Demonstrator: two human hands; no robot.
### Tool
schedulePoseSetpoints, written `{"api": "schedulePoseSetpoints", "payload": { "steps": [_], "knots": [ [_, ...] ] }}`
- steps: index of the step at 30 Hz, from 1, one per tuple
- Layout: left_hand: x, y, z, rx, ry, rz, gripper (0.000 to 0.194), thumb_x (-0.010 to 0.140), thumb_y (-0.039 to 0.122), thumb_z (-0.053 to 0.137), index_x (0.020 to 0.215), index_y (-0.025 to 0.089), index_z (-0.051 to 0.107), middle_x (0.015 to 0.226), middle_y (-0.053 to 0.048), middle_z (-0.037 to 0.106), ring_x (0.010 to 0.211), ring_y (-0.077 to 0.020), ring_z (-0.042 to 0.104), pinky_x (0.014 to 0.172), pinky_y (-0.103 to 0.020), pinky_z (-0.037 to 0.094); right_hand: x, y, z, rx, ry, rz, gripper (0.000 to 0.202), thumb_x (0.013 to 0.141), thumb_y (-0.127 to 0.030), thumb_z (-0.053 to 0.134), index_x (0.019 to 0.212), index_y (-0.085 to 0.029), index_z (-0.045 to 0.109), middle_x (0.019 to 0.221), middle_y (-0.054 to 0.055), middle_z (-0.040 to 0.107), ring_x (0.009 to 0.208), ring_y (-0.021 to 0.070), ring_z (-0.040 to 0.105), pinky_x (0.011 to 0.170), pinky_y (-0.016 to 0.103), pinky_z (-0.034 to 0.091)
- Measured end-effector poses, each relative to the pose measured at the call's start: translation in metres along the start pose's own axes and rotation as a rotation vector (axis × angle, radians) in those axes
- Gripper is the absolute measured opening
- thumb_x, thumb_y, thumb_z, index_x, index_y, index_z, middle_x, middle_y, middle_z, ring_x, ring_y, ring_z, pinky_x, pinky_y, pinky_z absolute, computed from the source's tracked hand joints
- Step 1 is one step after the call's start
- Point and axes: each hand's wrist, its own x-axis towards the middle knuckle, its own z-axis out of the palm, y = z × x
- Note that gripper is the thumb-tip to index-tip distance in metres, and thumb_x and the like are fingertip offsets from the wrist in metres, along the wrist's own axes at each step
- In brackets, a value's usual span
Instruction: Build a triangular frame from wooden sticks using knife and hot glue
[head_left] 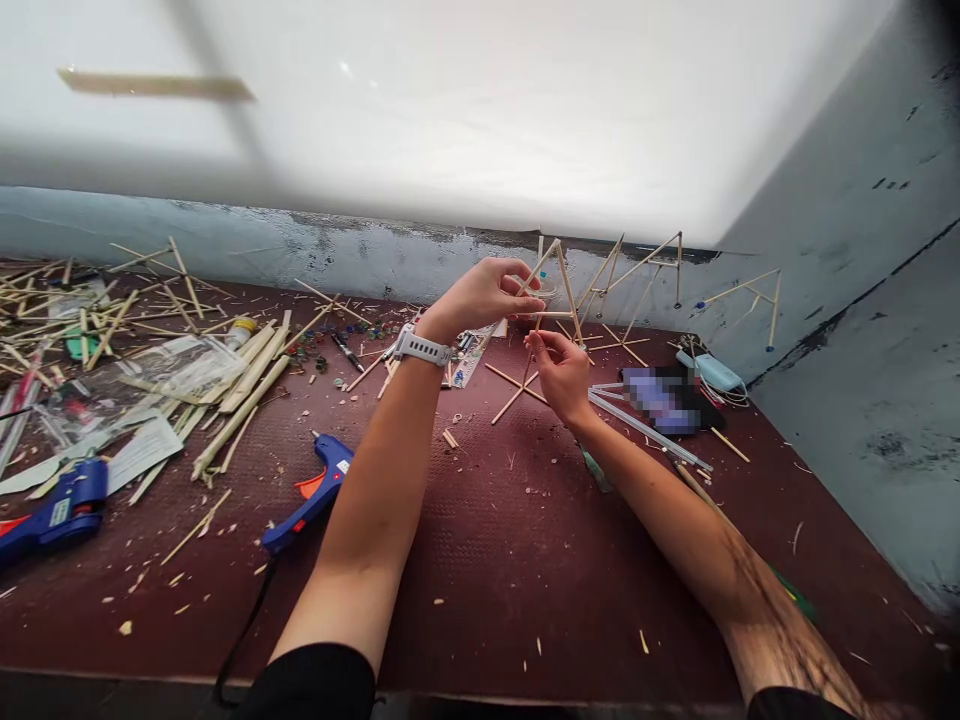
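Note:
My left hand (484, 292), with a white watch on the wrist, pinches an A-shaped frame of thin bamboo sticks (568, 290) by its left leg. Lower and to the right, the fingers of my right hand (562, 375) are closed around a thin upright stick just below the frame's crossbar. Beneath them, a base of crossed sticks (520, 389) rests on the table. Fingers partly hide where the upright meets the frame, so I cannot tell whether they are joined.
Blue glue guns (319, 495) (71, 505) lie at the left, near bamboo strips (255, 370) and plastic bags (180, 365). More stick frames (660, 262) stand along the back wall. Clear glue sticks (649, 430) and a dark pouch (664, 400) lie at the right. Scraps dot the brown table (480, 600).

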Motion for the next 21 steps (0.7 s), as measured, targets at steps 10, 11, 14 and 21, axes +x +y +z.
{"api": "schedulePoseSetpoints", "payload": {
  "steps": [10,11,14,21],
  "knots": [
    [0.001,0.0,-0.001,-0.11,0.042,0.064,0.062,0.072,0.042,0.089,0.119,0.013,0.062,0.113,-0.015,0.077,0.108,-0.0274,0.076,0.093,-0.039,0.061,-0.016,-0.012,-0.014,-0.442,0.149,-0.214,0.042,0.097,-0.057,0.068,0.114,-0.019,0.068,0.109,0.01,0.079,0.086,0.0219,0.078,0.066,0.033,0.053],
    [0.002,0.0,-0.001,-0.108,0.051,0.083,0.062,0.071,0.042,0.089,0.119,0.014,0.062,0.115,-0.015,0.076,0.111,-0.0276,0.075,0.095,-0.04,0.06,-0.02,-0.015,-0.019,-0.508,0.146,-0.246,0.04,0.097,-0.057,0.068,0.11,-0.019,0.068,0.103,0.009,0.079,0.08,0.0202,0.077,0.063,0.032,0.05],
    [0.003,0.002,0.001,-0.091,0.043,0.149,0.06,0.071,0.042,0.089,0.118,0.015,0.063,0.117,-0.014,0.075,0.114,-0.0273,0.074,0.099,-0.04,0.06,-0.034,-0.029,-0.042,-0.669,0.07,-0.373,0.04,0.102,-0.055,0.064,0.081,-0.021,0.065,0.07,0.001,0.071,0.057,0.0134,0.064,0.054,0.03,0.037],
    [-0.008,0.033,0.006,0.012,0.146,0.309,0.041,0.098,0.056,0.064,0.108,0.017,0.068,0.103,-0.007,0.076,0.111,-0.0217,0.074,0.092,-0.032,0.058,-0.079,-0.054,-0.127,-0.692,-0.326,-0.87,0.05,0.097,-0.038,0.075,0.057,-0.022,0.049,0.048,-0.006,0.049,0.044,0.0081,0.042,0.051,0.029,0.031]
  ]
}}
